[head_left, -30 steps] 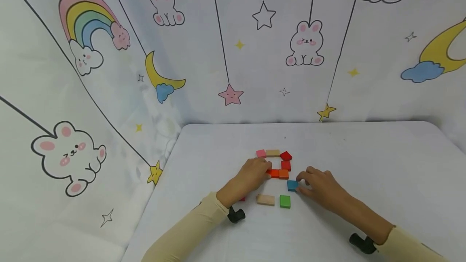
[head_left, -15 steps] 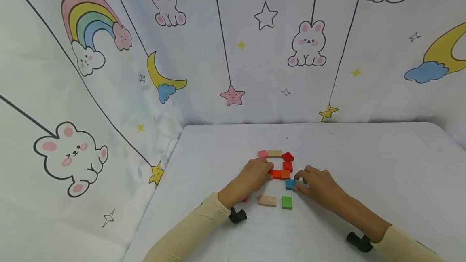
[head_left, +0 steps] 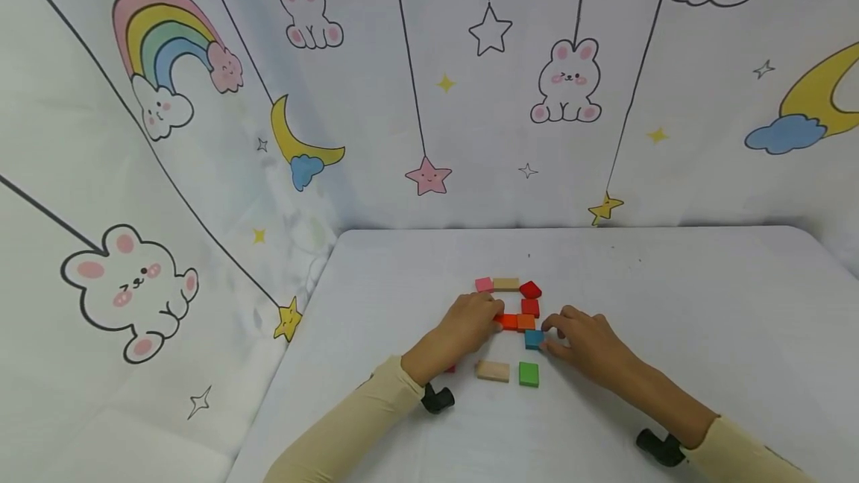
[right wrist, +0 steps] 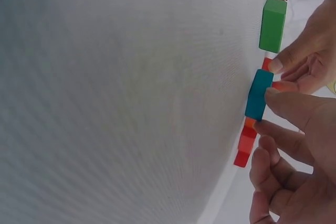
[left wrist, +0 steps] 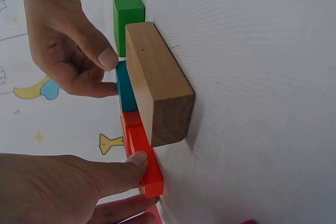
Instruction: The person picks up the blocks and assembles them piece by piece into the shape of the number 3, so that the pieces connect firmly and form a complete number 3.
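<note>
Compared with the head view of a second ago, the blue rectangular painted block (head_left: pixel 534 339) has slid leftward and a touch away from the person, the right hand (head_left: pixel 590 341) travelling with it, while the left hand (head_left: pixel 463 330) stays at the end of the short orange row. That row is made of an orange-red rectangular painted block (head_left: pixel 509 322) and an orange square-faced painted block (head_left: pixel 526 323), with a red square-faced painted block (head_left: pixel 530 307) on its far side. Lining up the blue piece seems to be the step in hand, and it would be done best with small, level pushes, the fingertips low on the block, its far edge kept parallel to the row, and light pressure from the left so that the orange pair does not skid. Too hard a nudge could turn the row or open a gap elsewhere. As for the fingers, the right thumb and index finger pinch the blue block at its right side, thumb nearer the person and index near the far corner, the other fingers curled away from it. On the left, the thumb lies on the orange-red block with the index finger round behind it, a light grip whose far side is partly hidden. The blue block rests on the white-covered table (head_left: pixel 604 431), just on the person's side of the orange block, touching it or nearly so, and beyond it from the green square-faced painted block (head_left: pixel 529 374)
</note>
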`<state>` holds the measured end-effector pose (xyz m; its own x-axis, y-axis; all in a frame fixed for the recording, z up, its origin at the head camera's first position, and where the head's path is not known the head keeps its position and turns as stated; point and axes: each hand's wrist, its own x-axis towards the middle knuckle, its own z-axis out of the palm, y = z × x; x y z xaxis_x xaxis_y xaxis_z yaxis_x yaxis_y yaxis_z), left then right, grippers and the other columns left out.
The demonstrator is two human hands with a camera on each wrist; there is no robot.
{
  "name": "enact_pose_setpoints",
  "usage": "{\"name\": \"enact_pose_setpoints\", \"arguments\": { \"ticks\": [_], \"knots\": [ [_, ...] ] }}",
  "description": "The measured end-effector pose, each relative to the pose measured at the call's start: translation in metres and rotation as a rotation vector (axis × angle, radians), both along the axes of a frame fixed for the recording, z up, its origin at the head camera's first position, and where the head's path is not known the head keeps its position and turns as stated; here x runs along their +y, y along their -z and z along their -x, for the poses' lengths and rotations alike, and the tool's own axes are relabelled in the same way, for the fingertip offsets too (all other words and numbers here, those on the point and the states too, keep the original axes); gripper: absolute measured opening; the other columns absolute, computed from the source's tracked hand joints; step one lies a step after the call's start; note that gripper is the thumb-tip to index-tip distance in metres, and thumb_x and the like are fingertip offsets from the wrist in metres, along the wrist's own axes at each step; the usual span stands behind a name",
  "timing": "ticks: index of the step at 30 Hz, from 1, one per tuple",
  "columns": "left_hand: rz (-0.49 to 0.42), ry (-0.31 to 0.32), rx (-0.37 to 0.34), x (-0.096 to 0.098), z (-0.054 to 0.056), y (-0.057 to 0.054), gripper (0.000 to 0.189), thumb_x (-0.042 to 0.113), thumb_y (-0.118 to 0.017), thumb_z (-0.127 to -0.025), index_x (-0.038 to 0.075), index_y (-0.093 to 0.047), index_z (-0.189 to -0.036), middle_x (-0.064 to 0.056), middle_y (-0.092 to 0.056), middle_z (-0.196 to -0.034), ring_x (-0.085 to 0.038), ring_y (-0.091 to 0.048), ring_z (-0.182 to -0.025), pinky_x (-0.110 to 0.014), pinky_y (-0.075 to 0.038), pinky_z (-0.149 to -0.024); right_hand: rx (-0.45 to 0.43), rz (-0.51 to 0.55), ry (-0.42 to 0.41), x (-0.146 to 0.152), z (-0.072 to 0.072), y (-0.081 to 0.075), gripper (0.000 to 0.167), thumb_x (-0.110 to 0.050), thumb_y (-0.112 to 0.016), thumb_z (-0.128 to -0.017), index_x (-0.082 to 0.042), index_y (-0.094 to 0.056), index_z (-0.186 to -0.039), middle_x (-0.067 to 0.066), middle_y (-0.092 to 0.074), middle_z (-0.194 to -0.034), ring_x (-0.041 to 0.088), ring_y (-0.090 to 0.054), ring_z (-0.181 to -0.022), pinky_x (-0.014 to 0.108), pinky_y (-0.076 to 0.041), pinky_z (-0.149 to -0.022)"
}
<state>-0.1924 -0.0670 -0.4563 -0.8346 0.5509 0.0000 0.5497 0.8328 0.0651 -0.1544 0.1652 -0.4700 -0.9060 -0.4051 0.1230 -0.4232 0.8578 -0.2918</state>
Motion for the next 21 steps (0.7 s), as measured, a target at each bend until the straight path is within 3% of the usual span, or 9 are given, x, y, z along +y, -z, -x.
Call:
{"name": "enact_pose_setpoints", "arguments": {
  "ticks": [14,21],
  "knots": [
    [-0.004,0.007,-0.011,-0.001,-0.001,-0.002,0.024,0.03,-0.076,-0.099,0.016,-0.074,-0.119,-0.001,-0.072,-0.111,-0.015,-0.064,-0.102,-0.031,-0.055,-0.096,-0.014,-0.011,0.013,0.0,-0.011,-0.012,0.037,-0.03,-0.088,-0.086,-0.016,-0.074,-0.118,-0.005,-0.062,-0.091,0.012,-0.062,-0.087,0.04,-0.049,-0.074],
    [0.005,0.013,-0.001,-0.002,-0.001,-0.001,0.025,0.03,-0.076,-0.099,0.016,-0.074,-0.119,-0.001,-0.072,-0.111,-0.016,-0.065,-0.102,-0.031,-0.055,-0.097,-0.105,-0.02,-0.017,-0.007,-0.029,-0.02,0.042,-0.034,-0.09,-0.083,-0.021,-0.073,-0.12,-0.005,-0.064,-0.094,0.009,-0.058,-0.079,0.033,-0.054,-0.07]
  ]
}}
